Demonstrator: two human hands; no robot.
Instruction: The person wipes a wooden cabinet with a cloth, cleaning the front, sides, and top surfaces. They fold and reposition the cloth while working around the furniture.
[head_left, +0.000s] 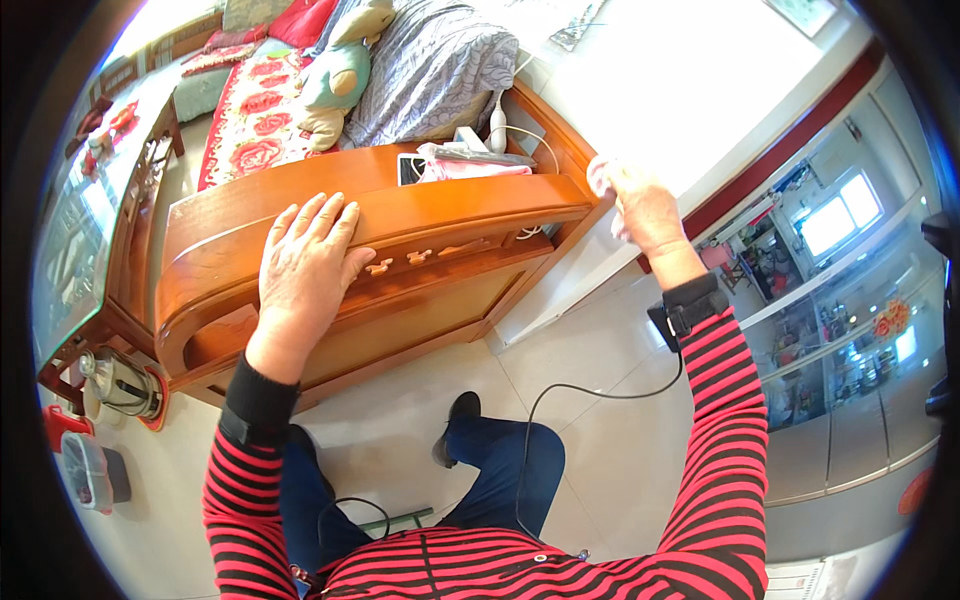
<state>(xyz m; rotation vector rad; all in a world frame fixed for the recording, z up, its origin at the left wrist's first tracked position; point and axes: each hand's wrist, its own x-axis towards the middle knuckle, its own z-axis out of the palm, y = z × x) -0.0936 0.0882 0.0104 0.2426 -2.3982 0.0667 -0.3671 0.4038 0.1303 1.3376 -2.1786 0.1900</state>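
Note:
Fingers spread, my left hand (306, 274) rests flat on the rounded wooden arm (225, 240) of a sofa. My right hand (646, 211) grips a bunched pale pink cloth (600, 178) at the back corner of the sofa's wooden frame (551, 142), beside the white wall (675, 97). Part of the cloth is hidden by my fingers. Between my hands, on the sofa arm, lie a pink folded item (472, 172) and a dark-screened device (409, 169). A white power strip (498, 127) with a cable stands behind them.
A plush toy (341, 79) sits on the sofa by a grey patterned cover (435, 67). At left are a glass-topped table (82, 217), an electric kettle (124, 386) and a lined waste bin (90, 469). A glass sliding door (847, 345) is on the right. A black cable (585, 388) hangs from my right wrist.

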